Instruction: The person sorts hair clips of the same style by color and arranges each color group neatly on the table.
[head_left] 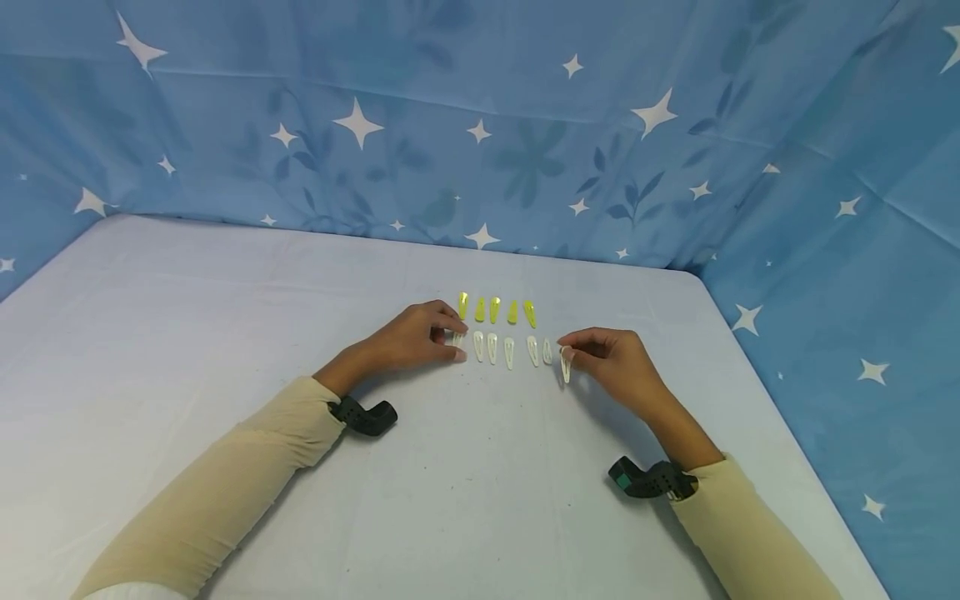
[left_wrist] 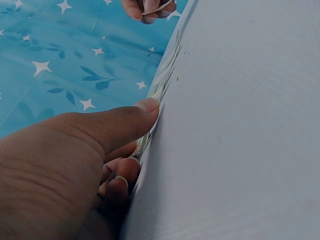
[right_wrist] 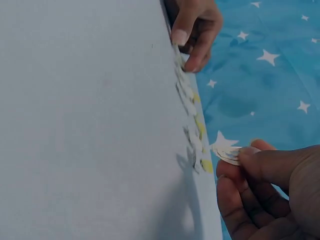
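Note:
My right hand (head_left: 611, 367) pinches a white snap hair clip (head_left: 566, 367) between thumb and fingers, just right of a row of white clips. The held clip (right_wrist: 227, 152) shows layered edges in the right wrist view. At the row's left end, my left hand (head_left: 416, 337) has its thumb and fingertips around another white hair clip (head_left: 457, 339), partly hidden by the fingers. Several white snap clips (head_left: 509, 353) lie side by side between the hands. Behind them runs a row of several yellow snap clips (head_left: 495, 310).
A white cloth (head_left: 420, 500) covers the table. Blue curtain (head_left: 450, 167) with white stars hangs along the back and right edges. Black wrist bands with camera mounts (head_left: 363, 415) sit on both wrists over beige sleeves.

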